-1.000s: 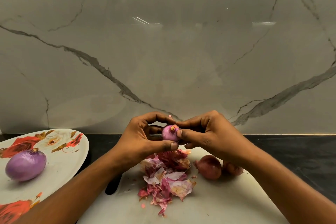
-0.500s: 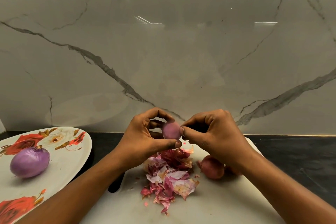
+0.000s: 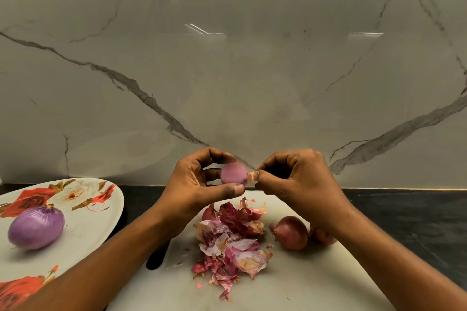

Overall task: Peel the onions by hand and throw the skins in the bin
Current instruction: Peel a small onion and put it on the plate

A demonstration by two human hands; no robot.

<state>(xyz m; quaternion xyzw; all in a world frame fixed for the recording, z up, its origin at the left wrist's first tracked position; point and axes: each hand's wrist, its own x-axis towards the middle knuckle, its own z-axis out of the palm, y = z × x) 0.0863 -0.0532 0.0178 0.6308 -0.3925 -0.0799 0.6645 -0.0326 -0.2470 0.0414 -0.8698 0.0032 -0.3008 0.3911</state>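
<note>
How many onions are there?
4. A peeled onion on the flowered plate, a small onion in the left hand, an unpeeled onion on the cutting board, another onion mostly hidden behind the right forearm. The skin pile may hide more.

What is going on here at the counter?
A person is peeling red onions by hand. The left hand holds a small onion, and the right hand pinches a scrap of skin at its end. A pile of skins and an unpeeled onion lie on the white cutting board. One peeled onion rests on the floral plate.
</note>
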